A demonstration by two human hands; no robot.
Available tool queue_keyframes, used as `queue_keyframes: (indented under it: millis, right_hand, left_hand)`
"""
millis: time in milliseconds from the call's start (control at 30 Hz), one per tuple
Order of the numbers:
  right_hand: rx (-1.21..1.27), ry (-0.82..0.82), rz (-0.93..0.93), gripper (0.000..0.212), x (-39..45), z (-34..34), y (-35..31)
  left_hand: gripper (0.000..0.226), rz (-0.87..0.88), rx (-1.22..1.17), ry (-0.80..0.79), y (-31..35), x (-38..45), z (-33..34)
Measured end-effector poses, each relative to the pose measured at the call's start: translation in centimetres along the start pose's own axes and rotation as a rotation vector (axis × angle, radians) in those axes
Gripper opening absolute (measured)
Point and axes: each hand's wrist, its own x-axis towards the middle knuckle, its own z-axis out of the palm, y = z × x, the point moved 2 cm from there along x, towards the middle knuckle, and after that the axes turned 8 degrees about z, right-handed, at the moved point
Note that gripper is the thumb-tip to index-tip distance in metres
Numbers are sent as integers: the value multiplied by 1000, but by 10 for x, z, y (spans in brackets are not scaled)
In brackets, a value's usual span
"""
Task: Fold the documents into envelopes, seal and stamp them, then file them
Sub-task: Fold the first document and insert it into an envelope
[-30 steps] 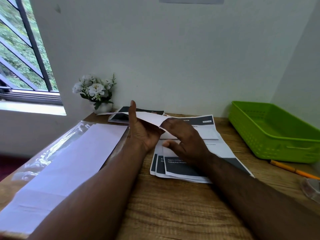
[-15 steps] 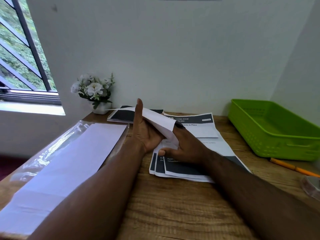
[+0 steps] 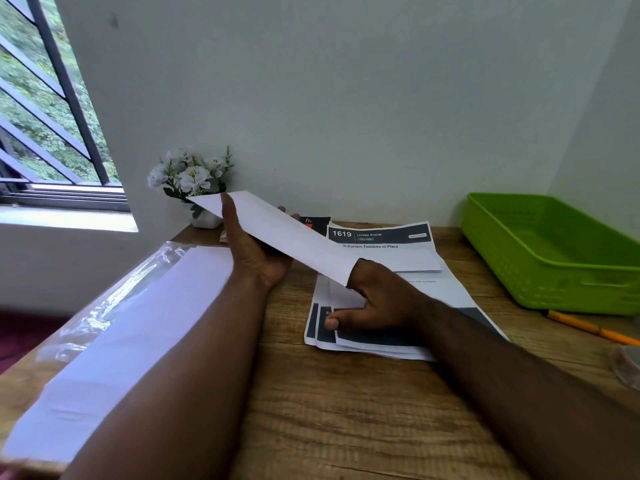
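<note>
basket (image 3: 568,258) right of documents (image 3: 408,271), envelopes (image 3: 114,341) left, pencil (image 3: 588,328) before basket

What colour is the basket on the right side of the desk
The basket is bright lime green with a perforated lattice wall, seen in the head view.

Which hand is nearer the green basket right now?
The right hand. It pinches the near end of the folded paper over the printed sheets, left of the green basket. The left hand, holding the paper's far end, is farther left.
</note>
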Motion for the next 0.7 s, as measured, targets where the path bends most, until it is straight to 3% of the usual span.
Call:
queue_keyframes:
  millis: [100,200,333,400,433,500,567,633,700]
  right_hand:
    - [69,34,-26,82,1,0,1]
    - [173,60,6,74,0,-3,7]
    - [399,457,54,28,-2,-21,23]
    - [367,574,170,19,-1,-33,40]
    - [267,528,252,24,0,-38,51]
    - [-94,254,433,50,0,-38,76]
    - [-292,51,604,70,-3,-33,95]
    - [-309,71,686,77,-3,-30,100]
    - [-341,152,645,74,0,-34,100]
  left_hand:
    - [78,-107,105,-66,-23,-15,13]
    - [88,-127,117,-23,-35,-21,20]
    - [63,-67,29,6,-24,-12,10]
    - [61,-46,0,40,-20,-8,3]
    - [61,-42,-6,36,-19,-8,2]
    - [61,-55,-11,9,-21,-8,3]
    - [61,-74,-19,-15,-24,-7,4]
    - [60,-77,-11,-25,-27,-5,3]
    - [60,-74,-6,-27,-29,-3,1]
